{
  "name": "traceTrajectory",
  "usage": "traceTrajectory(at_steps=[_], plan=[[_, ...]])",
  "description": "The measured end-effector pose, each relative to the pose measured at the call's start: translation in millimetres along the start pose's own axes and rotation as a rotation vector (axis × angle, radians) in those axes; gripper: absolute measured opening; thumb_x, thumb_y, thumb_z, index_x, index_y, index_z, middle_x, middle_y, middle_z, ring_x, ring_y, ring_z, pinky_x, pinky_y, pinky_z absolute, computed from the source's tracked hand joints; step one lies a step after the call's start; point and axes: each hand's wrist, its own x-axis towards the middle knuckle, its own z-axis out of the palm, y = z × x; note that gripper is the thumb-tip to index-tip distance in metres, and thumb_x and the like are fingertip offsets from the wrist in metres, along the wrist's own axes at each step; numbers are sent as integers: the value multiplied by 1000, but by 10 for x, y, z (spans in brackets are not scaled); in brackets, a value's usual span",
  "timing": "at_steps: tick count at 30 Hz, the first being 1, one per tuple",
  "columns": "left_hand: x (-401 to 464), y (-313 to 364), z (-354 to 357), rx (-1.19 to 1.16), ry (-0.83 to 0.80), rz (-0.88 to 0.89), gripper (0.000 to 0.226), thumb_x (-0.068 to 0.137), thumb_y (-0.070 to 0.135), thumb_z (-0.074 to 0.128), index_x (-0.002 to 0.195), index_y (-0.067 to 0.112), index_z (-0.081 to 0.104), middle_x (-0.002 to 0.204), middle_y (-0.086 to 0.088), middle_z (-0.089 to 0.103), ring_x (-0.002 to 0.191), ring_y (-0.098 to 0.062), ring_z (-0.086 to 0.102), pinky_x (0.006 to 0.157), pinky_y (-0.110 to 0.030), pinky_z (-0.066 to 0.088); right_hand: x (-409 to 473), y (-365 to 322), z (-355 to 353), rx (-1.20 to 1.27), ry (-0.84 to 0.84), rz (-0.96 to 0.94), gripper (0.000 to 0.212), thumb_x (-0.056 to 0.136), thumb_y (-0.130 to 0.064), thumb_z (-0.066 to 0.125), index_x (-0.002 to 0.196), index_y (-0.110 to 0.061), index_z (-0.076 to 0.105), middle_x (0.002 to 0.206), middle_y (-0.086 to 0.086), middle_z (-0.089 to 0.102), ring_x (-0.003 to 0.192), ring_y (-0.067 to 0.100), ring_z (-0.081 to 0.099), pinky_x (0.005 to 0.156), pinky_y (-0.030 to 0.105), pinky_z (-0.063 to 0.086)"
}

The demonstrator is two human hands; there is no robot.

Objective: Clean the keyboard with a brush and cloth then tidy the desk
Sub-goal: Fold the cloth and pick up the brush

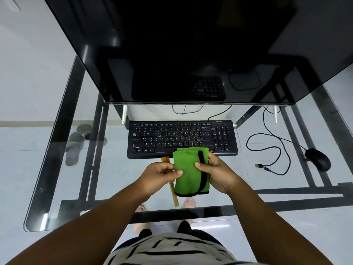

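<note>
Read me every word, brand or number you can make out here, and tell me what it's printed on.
"acer": top right edge of the black keyboard.
"Q W E R T Y": letter keys, top letter row.
Other key legends: too small to read.
Monitor, mouse, green cloth: no text visible.

Bright green cloth [188, 173] edged in black, with a black strip down its right side. Light tan wooden brush [172, 190], orange-brown at the bristle end. Black keyboard [181, 139] with white legends. Glossy black monitor [191, 50] at the far side. Black mouse [318, 158] and black cable [267, 150] to the right. Clear glass desk [57, 169] on a black frame. Dark, perhaps grey, slippers [76, 145] on the pale floor at left. White top [168, 249] with black stripes, nearest.
</note>
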Motion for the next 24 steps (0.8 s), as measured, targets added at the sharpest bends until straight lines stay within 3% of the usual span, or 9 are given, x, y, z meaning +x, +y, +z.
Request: traceTrajectory(at_steps=[2, 5, 8, 11, 14, 19, 24], plan=[[-14, 9, -25, -48, 7, 2, 23, 78, 20, 79, 95, 5, 72, 83, -6, 70, 71, -8, 63, 65, -14, 47, 10, -10, 50, -2, 4, 4, 41, 91, 3, 58, 130, -7, 52, 127, 19, 63, 117, 35, 61, 94, 47, 53], [-51, 13, -90, -102, 36, 16, 19, 80, 9, 76, 92, -2, 69, 96, -12, 74, 90, -18, 68, 77, -20, 52, 26, -20, 156, -2, 0, 17, 38, 92, 2, 58, 128, -9, 54, 124, 15, 66, 115, 32, 63, 94, 48, 53], [-110, 17, -192, -192, 82, 35, 29, 75, 14, 71, 95, -4, 63, 93, -13, 70, 91, -22, 64, 85, -34, 49, 53, 7, 291, 4, -12, 33, 28, 95, -1, 55, 120, -11, 60, 113, 9, 71, 105, 25, 67, 93, 45, 53], [-189, 4, -374, -339, 75, -9, 35, 70, 15, 60, 103, 4, 61, 99, -12, 68, 96, -27, 62, 90, -46, 46, 79, 68, 409, -117, 15, 57, 12, 98, -7, 52, 102, -12, 62, 94, 7, 67, 78, 22, 66, 78, 36, 56], [-268, -86, -612, -364, 72, -72, 39, 72, 18, 58, 110, 12, 63, 110, -14, 66, 104, -32, 61, 98, -55, 43, 108, 154, 481, -276, 164, 75, 8, 97, -12, 56, 100, -9, 61, 88, 10, 67, 66, 22, 65, 62, 27, 52], [-335, -276, -865, -463, 109, -174, 51, 72, 22, 62, 120, 8, 56, 129, -23, 57, 123, -43, 52, 103, -61, 37, 183, 411, 575, -682, 324, 66, 27, 83, -38, 73, 90, -15, 60, 79, 4, 71, 62, 17, 70, 61, 30, 53], [-382, -346, -854, -408, 73, -205, 48, 74, 13, 73, 120, 14, 60, 119, -15, 67, 113, -36, 63, 101, -61, 43, 217, 498, 683, -1043, 291, 38, 45, 65, -52, 81, 86, -23, 55, 71, -4, 67, 65, 12, 64, 56, 26, 45]])
